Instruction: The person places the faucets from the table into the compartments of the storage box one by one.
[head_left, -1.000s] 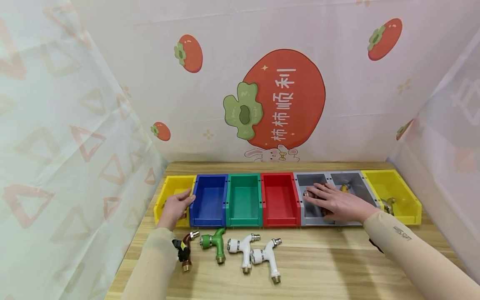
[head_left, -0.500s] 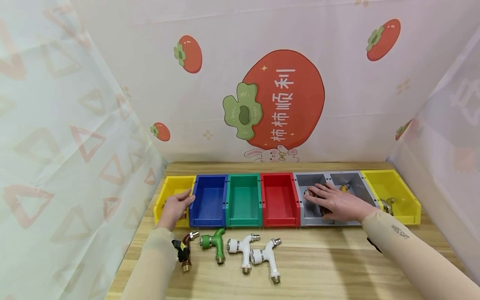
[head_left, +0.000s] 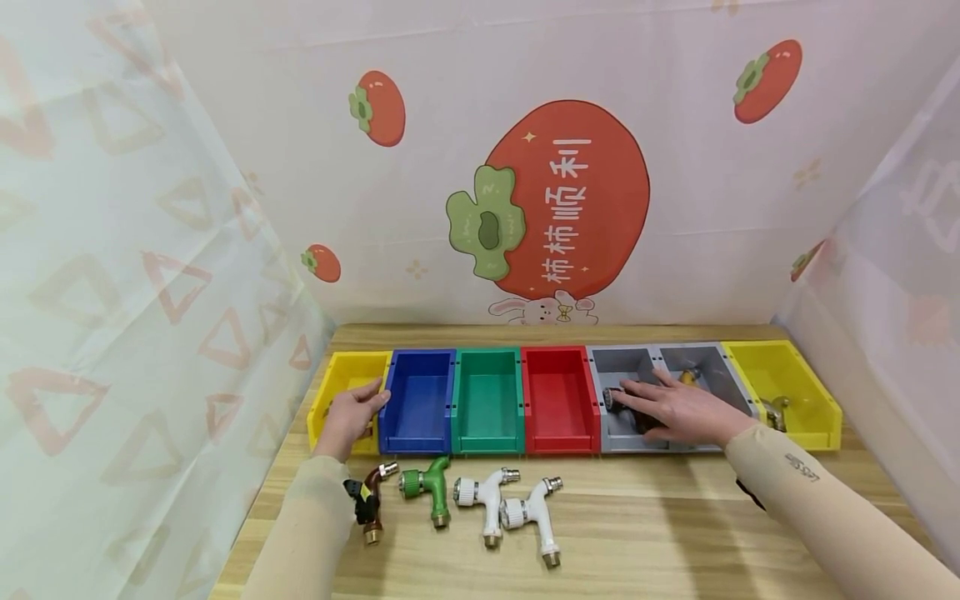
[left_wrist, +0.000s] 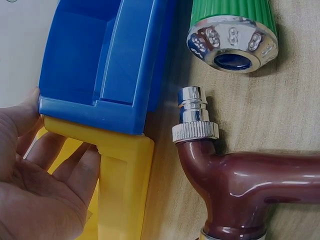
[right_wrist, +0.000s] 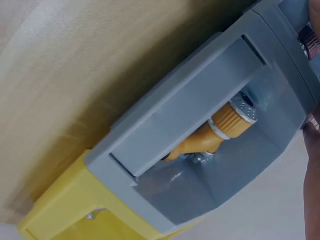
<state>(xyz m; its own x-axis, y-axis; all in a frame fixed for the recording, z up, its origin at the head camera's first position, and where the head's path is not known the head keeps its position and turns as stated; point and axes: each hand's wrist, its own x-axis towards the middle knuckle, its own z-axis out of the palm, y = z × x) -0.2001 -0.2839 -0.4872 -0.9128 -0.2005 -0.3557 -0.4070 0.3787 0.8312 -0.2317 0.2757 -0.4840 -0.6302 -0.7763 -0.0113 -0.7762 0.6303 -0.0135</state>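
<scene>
My left hand (head_left: 348,417) pinches the adjoining walls of the yellow bin (head_left: 347,364) and the blue bin (head_left: 416,379) at the left end. In the left wrist view the thumb lies on the blue side, with fingers inside the yellow bin. My right hand (head_left: 682,410) is spread palm down over the left grey bin (head_left: 618,362), fingers mostly straight. Beneath it is a dark brown tap (head_left: 611,400), largely covered by the hand. A yellow-orange tap (right_wrist: 200,140) lies in the right grey bin (right_wrist: 250,155).
Green (head_left: 489,392) and red (head_left: 558,392) bins stand mid-row. The right-hand yellow bin (head_left: 787,375) contains a metallic tap (head_left: 776,411). In front lie a brown tap (head_left: 372,504), a green tap (head_left: 435,487) and two white taps (head_left: 491,508).
Under my right hand the brown tap's knob has turned and shifted slightly toward me. The right fingers have spread a little. My left hand stays where it was.
</scene>
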